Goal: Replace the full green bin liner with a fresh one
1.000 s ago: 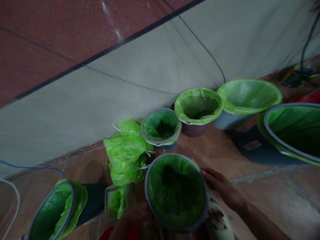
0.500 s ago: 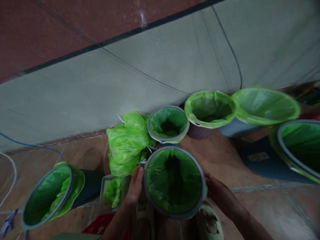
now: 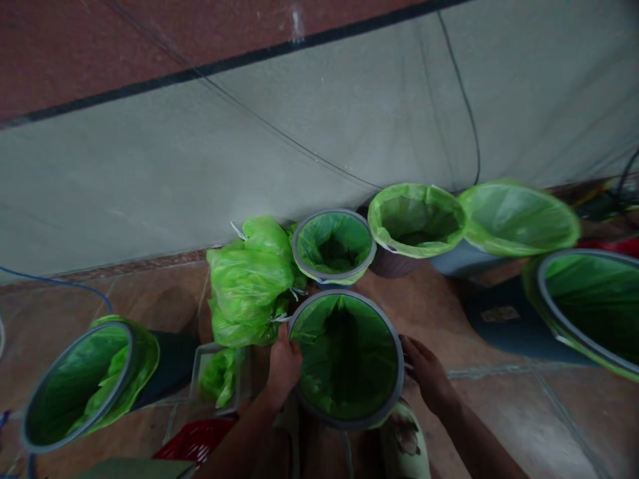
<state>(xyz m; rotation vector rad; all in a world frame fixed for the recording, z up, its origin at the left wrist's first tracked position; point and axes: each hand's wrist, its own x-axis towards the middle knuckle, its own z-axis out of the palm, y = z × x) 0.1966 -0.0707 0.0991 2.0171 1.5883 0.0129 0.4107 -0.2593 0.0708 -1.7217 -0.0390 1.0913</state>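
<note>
A trash can with a grey rim and a green liner bag inside stands upright between my two hands, close to my feet. My left hand is closed on the left side of its rim, with the thumb towards the inside. On the right side, the fingers of my right hand curl against the outside just under the rim, partly hidden. Filled green plastic bags with white ties lie right beyond my left hand. Directly behind the can is a smaller lined trash can.
Lined bins continue along the wall: a purple one, a grey one and a dark blue one. At left, another dark bin leans. A clear box holds green bags, near a red basket. A slipper shows below.
My left hand has moved from lying along the can's side to closing on its rim. My right hand has shifted slightly up along the right side. The view has turned a little.
</note>
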